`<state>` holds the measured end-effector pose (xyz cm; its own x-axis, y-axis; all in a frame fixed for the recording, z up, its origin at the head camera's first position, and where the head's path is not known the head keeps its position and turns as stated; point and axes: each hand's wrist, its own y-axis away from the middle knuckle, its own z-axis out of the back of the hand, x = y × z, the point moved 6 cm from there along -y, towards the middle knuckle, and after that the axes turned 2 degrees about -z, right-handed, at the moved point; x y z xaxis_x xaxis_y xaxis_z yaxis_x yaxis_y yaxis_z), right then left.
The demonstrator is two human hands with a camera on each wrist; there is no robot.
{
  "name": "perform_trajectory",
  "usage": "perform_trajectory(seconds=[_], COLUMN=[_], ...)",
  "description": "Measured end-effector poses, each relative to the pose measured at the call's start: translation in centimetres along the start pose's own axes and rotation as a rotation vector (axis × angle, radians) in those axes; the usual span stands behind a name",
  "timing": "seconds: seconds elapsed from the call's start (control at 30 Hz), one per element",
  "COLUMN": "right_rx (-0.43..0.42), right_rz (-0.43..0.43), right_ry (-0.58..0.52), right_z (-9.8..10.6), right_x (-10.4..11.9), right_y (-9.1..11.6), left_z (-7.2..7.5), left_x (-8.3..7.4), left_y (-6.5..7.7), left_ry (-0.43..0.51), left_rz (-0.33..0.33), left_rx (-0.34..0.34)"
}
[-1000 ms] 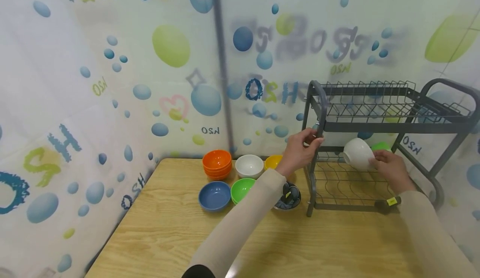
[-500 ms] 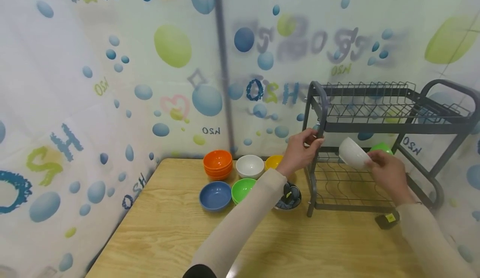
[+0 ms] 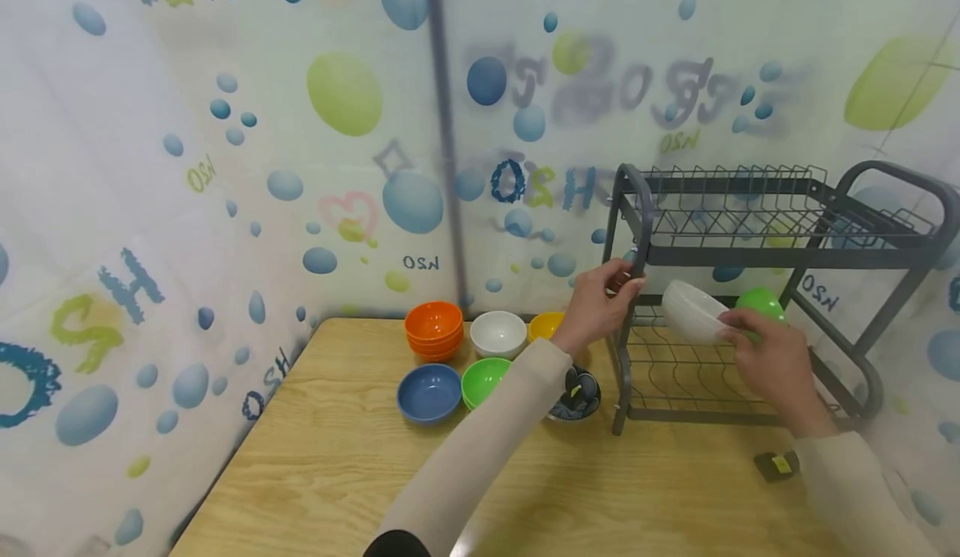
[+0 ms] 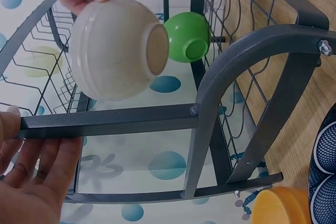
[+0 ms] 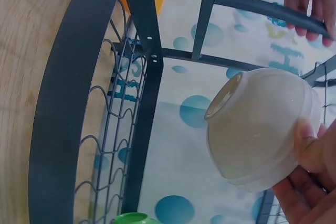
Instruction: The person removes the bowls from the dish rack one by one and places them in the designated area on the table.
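Observation:
My right hand (image 3: 772, 353) pinches a white bowl (image 3: 692, 313) at its rim, thumb on the outer wall. The bowl is tilted, its base facing the lower shelf in the right wrist view, and it hangs between the two tiers of a dark grey dish rack (image 3: 750, 257). My left hand (image 3: 600, 303) grips the rack's left side bar (image 4: 110, 120), fingers and thumb on either side of it. Behind the right hand, a green bowl (image 3: 761, 301) is tipped over at the lower shelf's right; its base shows in the left wrist view.
Left of the rack on the wooden table (image 3: 322, 474) stand stacked orange bowls (image 3: 433, 333), a white bowl (image 3: 498, 336), a yellow bowl (image 3: 545, 323), a blue bowl (image 3: 430, 394), green bowls (image 3: 483, 380) and a dark patterned bowl (image 3: 579, 407). My left forearm partly covers these. A printed curtain (image 3: 360, 165) hangs behind.
My right hand has moved slightly left with the white bowl, which has turned in the grasp. More of the green bowl shows behind. My left hand stays on the rack.

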<state>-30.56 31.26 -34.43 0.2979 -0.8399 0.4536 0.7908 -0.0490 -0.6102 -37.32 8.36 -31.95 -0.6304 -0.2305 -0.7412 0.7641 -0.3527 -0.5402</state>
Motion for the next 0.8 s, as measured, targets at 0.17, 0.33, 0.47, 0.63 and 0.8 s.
perform_trajectory(seconds=[0.17,0.33,0.47,0.63,0.8], right_rx=[-0.123,-0.194,-0.203,-0.168,-0.151], right_rz=[0.184,0.299,0.341,0.363,0.384], right_ry=[0.018,0.017,-0.005,-0.056,-0.084], right_z=[0.8,1.7,2.3,2.8,3.1], right_x=[1.6,2.7,3.6,4.9,5.9], right_y=[1.1,2.1,2.8,3.6,4.2], left_z=[-0.1,0.0,0.1,0.5,1.4], left_x=[0.2,0.2,0.3,1.0,1.1], left_y=[0.1,0.0,0.1,1.3,2.3], left_ry=[0.002,0.013,0.004,-0.001,-0.013], left_rz=[0.025,0.047,0.051,0.084,0.061], left_rx=[0.004,0.000,0.012,0.033,0.045])
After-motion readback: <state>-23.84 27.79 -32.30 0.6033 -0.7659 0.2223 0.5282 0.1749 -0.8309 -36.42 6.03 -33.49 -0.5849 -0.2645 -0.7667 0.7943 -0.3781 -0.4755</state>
